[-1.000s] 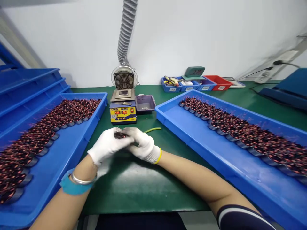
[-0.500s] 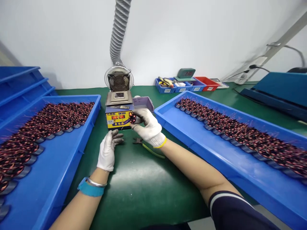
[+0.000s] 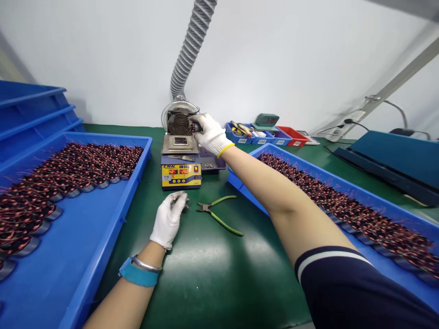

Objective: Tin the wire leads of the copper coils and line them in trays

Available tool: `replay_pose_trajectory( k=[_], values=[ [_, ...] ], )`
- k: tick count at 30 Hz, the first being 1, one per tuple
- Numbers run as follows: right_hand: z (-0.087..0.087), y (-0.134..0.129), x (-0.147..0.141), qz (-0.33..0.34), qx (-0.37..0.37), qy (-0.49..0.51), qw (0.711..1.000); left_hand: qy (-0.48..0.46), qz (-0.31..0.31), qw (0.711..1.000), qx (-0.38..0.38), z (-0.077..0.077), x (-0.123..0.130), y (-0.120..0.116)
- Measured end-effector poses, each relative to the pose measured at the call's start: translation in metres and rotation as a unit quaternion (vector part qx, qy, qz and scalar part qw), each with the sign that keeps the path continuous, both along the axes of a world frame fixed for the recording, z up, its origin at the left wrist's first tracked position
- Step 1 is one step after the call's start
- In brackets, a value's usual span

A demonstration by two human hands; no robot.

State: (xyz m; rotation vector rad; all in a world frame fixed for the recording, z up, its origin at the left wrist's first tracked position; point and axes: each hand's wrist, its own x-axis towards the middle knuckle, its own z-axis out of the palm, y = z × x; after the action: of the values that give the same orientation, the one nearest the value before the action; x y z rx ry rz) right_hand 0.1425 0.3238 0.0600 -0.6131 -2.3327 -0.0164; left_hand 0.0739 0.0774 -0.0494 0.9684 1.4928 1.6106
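My right hand (image 3: 210,133), in a white glove, is closed on a small dark round part (image 3: 195,127) beside the fan grille, above the solder pot (image 3: 180,140). The pot's yellow front (image 3: 181,177) shows red digits. In front of the pot my left hand (image 3: 168,218), also gloved, hovers over the green mat with its fingers curled together; whether anything is between them is too small to tell. Green-handled cutters (image 3: 221,214) lie spread on the mat to the right of my left hand.
Blue trays of wired round parts stand at left (image 3: 103,219) and right (image 3: 247,192). A purple bin (image 3: 219,164) sits behind the cutters. Small blue and red bins (image 3: 291,136) and a clock (image 3: 266,119) are near the wall. A grey hose (image 3: 194,45) hangs above.
My right hand has moved up and back with the round part, from the pot's front to beside the fan. My left hand's fingers have curled in. The view has shifted, and the cutters are fully visible.
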Motion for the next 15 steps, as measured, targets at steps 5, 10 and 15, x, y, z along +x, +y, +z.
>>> replay_pose_trajectory(
  k=[5,10,15],
  values=[
    [0.007,0.017,-0.021,-0.05,-0.028,-0.11,0.992,0.0,-0.008,1.0,-0.002,-0.001,0.0,0.003],
    [0.009,0.018,-0.031,-0.091,-0.033,-0.163,0.982,-0.007,-0.008,1.0,-0.005,-0.003,0.0,0.006],
    [0.008,0.011,-0.034,-0.112,-0.037,-0.195,0.974,-0.013,-0.012,1.0,-0.014,-0.005,0.0,0.008]
  ],
)
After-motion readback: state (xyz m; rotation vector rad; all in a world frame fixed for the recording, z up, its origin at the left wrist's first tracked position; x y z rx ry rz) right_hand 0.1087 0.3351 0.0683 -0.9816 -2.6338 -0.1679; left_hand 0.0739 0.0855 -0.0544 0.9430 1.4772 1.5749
